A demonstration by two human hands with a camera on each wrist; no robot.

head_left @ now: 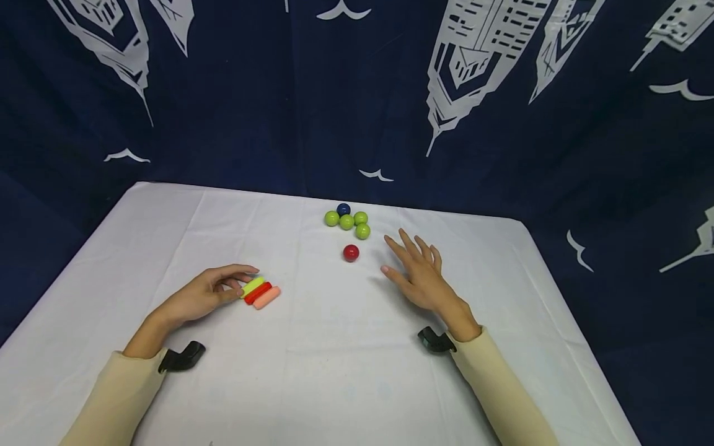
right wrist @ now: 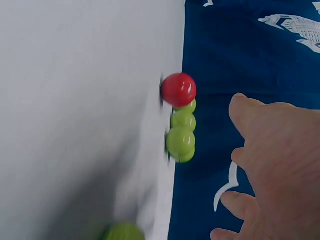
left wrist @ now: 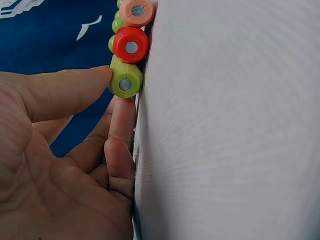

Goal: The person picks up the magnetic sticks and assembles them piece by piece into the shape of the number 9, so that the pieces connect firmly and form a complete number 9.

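Observation:
On the left of the white table, my left hand (head_left: 198,296) holds the near side of a yellow-green rod (left wrist: 125,82) between thumb and curled fingers. A red rod (head_left: 258,293) and a salmon rod (head_left: 267,298) lie beside it, side by side. The left wrist view shows silvery round ends on all three. My right hand (head_left: 419,275) hovers over the table with its fingers spread, right of a red ball (head_left: 351,253). A blurred green round thing (right wrist: 123,232) shows at the bottom of the right wrist view; the head view does not show it.
Several green balls (head_left: 346,222) and a dark blue ball (head_left: 343,209) sit together near the far edge of the white table (head_left: 323,359). Behind it hangs a dark blue cloth (head_left: 234,124) with white building and bird prints. A black mount (head_left: 183,357) sits at the left wrist.

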